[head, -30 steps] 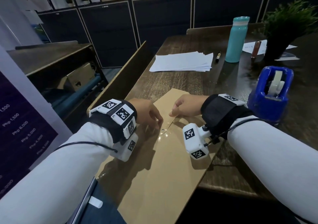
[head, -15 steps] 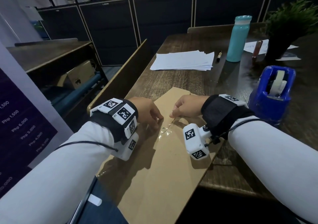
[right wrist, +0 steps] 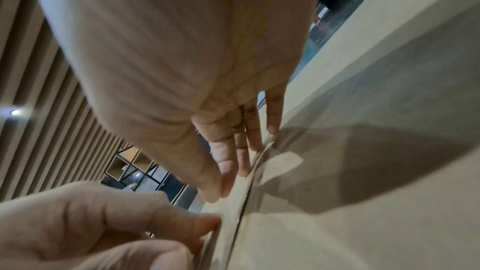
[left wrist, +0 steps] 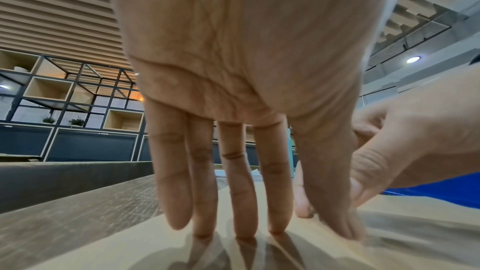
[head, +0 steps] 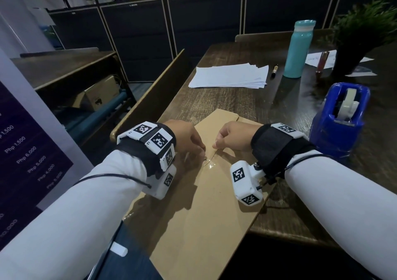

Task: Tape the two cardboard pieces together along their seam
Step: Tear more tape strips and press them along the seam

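Observation:
Brown cardboard lies lengthwise on the dark table and overhangs its near edge. A notch at its far edge shows where the two pieces meet. A short clear tape strip arcs up off the cardboard between my hands. My right hand pinches the strip's raised end between thumb and forefinger. My left hand stands over the lower end, its straight fingers touching the cardboard and the thumb pressing down beside them. In the right wrist view the tape curves along the cardboard.
A blue tape dispenser stands just right of my right wrist. Farther back are a paper stack, a pen, a teal bottle and a potted plant. A wooden partition borders the table's left edge.

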`<control>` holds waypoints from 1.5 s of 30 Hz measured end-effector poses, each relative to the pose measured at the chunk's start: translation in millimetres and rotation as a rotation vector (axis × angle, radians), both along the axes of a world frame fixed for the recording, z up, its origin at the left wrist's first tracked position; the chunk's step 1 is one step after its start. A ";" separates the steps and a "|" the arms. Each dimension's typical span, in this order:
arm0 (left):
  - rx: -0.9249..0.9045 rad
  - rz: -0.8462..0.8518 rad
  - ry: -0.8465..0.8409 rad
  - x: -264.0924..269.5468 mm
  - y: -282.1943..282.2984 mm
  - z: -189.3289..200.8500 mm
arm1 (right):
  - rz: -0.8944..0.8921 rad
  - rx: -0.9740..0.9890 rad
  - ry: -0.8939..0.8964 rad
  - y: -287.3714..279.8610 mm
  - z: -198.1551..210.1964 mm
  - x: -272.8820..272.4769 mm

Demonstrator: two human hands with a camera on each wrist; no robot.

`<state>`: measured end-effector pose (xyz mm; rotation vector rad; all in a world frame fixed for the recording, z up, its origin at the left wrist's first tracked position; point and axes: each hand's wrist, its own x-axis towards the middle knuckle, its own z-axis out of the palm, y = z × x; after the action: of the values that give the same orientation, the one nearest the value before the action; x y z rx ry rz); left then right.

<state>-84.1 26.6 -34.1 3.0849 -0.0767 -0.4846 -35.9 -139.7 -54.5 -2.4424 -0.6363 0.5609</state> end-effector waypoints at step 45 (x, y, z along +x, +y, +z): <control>0.113 0.105 0.052 2.6 -22.7 -4.3 | 0.025 -0.095 -0.190 2.3 -6.9 4.2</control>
<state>-81.6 3.9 -38.3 3.1625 0.1178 -0.5830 -31.7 -137.4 -61.4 -2.6014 -0.7326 0.3787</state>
